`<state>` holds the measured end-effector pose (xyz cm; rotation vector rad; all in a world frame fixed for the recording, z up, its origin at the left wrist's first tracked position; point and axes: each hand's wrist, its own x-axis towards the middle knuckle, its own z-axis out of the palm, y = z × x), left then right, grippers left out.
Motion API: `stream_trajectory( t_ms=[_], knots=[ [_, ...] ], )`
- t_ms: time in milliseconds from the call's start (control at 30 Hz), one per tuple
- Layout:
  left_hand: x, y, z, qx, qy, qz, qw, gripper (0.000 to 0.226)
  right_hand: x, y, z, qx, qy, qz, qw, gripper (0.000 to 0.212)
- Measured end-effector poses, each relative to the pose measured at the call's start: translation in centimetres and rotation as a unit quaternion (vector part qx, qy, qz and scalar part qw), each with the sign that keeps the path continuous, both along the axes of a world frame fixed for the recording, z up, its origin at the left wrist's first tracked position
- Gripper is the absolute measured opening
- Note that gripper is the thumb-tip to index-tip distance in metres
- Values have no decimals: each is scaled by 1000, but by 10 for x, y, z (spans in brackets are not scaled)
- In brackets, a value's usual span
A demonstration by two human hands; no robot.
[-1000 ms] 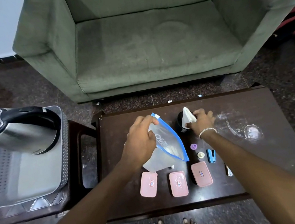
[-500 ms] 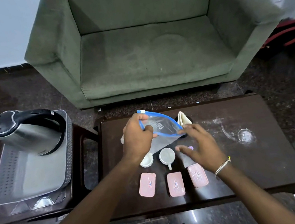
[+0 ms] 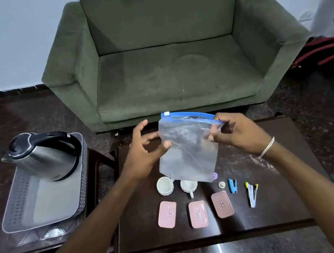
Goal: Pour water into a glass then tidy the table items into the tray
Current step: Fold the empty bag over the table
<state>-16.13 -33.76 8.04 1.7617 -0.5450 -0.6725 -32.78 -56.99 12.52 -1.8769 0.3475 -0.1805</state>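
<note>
Zip bag [image 3: 189, 151] held up over table [image 3: 280, 207].
R hand [image 3: 240, 133] pinches its top corner, L hand [image 3: 146, 150] pinches the side; kettle [image 3: 44, 162] in tray [image 3: 13, 214] left of table.

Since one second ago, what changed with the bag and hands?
The zip bag rose higher. The right hand came across and now pinches its blue zip; the left hand slid from the zip to the left edge. The kettle, tray, cups and pink boxes stayed.

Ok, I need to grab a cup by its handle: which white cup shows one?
The right cup of the two; its handle points toward the person. The left cup shows no clear handle.
</note>
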Motion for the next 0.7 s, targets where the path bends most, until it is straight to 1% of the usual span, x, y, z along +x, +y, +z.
stream_trajectory(
  t_ms=[33, 100, 133, 200, 267, 300, 333, 400, 467, 500, 533, 600, 633, 667, 700],
  knots=[
    [0, 1, -3, 3, 31, -35, 999, 90, 1, -5, 6, 8, -3, 15, 1000, 17],
    [-2, -1, -7, -15, 85, -88, 992, 68, 3, -11, 15, 27, -15, 37, 999, 18],
    [-4, -3, -8, -23, 102, -100, 990, 56, 4, -12, 18, 57, -28, 36, 997, 19],
    [-12, -9, -10, -30, 128, -104, 986, 37, 4, -10, 19, 154, -59, 0, 986, 21],
    [-20, -13, -11, -39, 146, -96, 984, 19, 3, -6, 15, 224, -92, -50, 969, 34],
    [-24, -14, -12, -50, 159, -84, 982, 12, 2, -5, 11, 239, -105, -73, 962, 44],
    [-26, -15, -12, -67, 179, -69, 979, 11, 0, -4, 6, 243, -114, -94, 959, 57],
    [-28, -15, -10, -99, 205, -42, 973, 19, -5, -1, -4, 225, -111, -117, 961, 81],
    [-28, -16, -9, -111, 198, -41, 973, 20, -12, 5, -16, 201, -94, -118, 968, 91],
    [-27, -17, -8, -108, 181, -44, 977, 19, -14, 9, -22, 198, -91, -123, 968, 91],
    [-27, -18, -8, -103, 160, -44, 981, 26, -17, 11, -26, 198, -92, -130, 967, 90],
    [-26, -20, -8, -98, 112, -23, 988, 54, -19, 14, -28, 188, -100, -139, 967, 83],
    [-26, -22, -7, -102, 92, -5, 991, 66, -19, 14, -27, 173, -102, -142, 969, 77],
    [-26, -23, -5, -108, 72, 11, 991, 74, -18, 14, -25, 153, -102, -145, 972, 68],
    [-26, -25, -4, -114, 54, 17, 992, 76, -17, 13, -23, 130, -99, -147, 976, 59]
  ],
)
